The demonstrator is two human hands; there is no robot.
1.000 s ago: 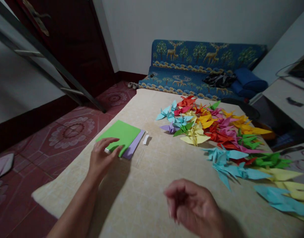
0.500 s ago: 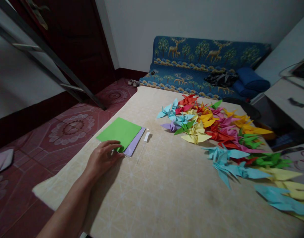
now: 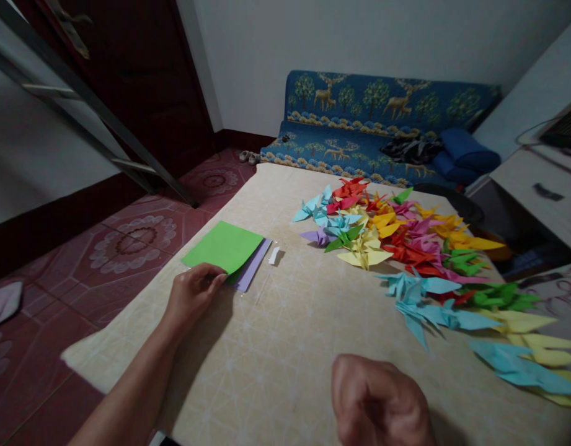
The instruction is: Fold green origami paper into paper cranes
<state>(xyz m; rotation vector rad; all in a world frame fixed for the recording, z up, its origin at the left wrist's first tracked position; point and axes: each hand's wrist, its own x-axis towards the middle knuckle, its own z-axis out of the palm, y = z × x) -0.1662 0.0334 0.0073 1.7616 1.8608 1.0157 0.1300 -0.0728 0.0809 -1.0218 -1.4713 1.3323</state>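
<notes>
My left hand (image 3: 196, 294) pinches the near corner of a green paper sheet (image 3: 224, 246) between thumb and fingers, and that corner is lifted. Under it lies a purple paper sheet (image 3: 253, 266), partly covered, with a clear plastic edge around it. My right hand (image 3: 380, 399) is low in the picture over the tablecloth, its fingers curled in, with nothing seen in them. A small white paper slip (image 3: 273, 255) rests just right of the sheets. Many folded paper cranes (image 3: 406, 248) in several colours spread over the right side of the table.
A pale patterned cloth covers the table (image 3: 276, 365). Behind it stands a blue sofa (image 3: 345, 130) with dark clothing (image 3: 413, 148) on it. A metal ladder (image 3: 103, 124) leans at the left by a dark red door (image 3: 141, 74). A white desk (image 3: 545, 179) stands at the right.
My right hand has come into view at the bottom. The green sheet's near corner has been raised by my left hand, whose fingers have closed together on it.
</notes>
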